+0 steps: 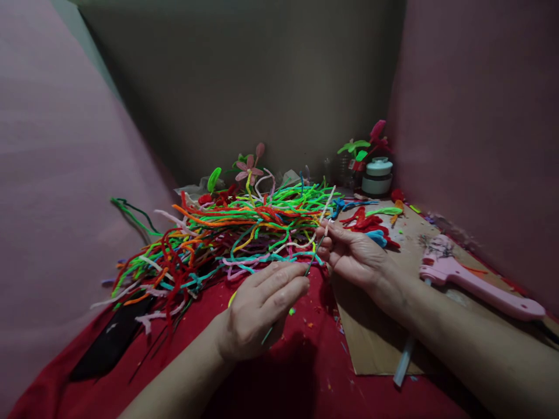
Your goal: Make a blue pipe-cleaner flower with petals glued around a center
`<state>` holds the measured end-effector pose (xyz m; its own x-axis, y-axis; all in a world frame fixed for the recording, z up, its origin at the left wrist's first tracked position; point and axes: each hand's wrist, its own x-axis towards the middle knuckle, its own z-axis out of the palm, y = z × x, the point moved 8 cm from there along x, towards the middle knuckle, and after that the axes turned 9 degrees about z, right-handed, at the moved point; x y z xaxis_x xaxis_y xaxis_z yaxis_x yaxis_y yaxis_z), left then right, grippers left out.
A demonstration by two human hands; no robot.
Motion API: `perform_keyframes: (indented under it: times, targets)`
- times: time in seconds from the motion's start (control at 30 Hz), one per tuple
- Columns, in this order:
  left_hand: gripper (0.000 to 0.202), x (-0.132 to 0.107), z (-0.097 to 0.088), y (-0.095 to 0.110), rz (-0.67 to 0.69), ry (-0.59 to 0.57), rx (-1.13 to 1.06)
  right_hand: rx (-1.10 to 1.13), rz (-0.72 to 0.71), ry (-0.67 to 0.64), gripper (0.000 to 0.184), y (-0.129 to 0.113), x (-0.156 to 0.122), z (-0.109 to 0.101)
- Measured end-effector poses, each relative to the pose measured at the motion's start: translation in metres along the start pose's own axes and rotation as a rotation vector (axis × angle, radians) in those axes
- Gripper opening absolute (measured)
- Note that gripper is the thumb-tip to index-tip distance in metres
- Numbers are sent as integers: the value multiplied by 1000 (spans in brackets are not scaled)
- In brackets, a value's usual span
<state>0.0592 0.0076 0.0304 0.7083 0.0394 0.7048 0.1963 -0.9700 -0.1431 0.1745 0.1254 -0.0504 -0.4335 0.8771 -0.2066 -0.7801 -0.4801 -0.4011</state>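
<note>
The stem (315, 256) slants just on your side of the pile (262, 216). Your left hand (266, 308) has its fingers closed around its lower part; your right hand (356, 253) pinches its top, along with a white strip (328, 203) jutting up before the pile's right end. Right of the pile lie the cardboard (362, 343) and glue gun (476, 282).

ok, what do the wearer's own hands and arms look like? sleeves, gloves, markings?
Left hand and right hand are both ungloved. Left forearm and right forearm are bare as far as they show, with no sleeve, watch or bracelet visible. No ring or marking can be made out.
</note>
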Motion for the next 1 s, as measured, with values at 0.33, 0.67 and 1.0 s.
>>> perform_keyframes:
  times: [0.33, 0.67, 1.0]
  targets:
    - [37, 1, 0, 0, -1, -2, 25, -11, -6, -20, 16, -1, 2, -1]
    - [40, -2, 3, -3, -25, 7, -8, -53, -2, -52, 13, -1, 1, 3]
    - [36, 2, -2, -7, -67, 44, -1, -95, -8, -59, 11, -4, -1, 4]
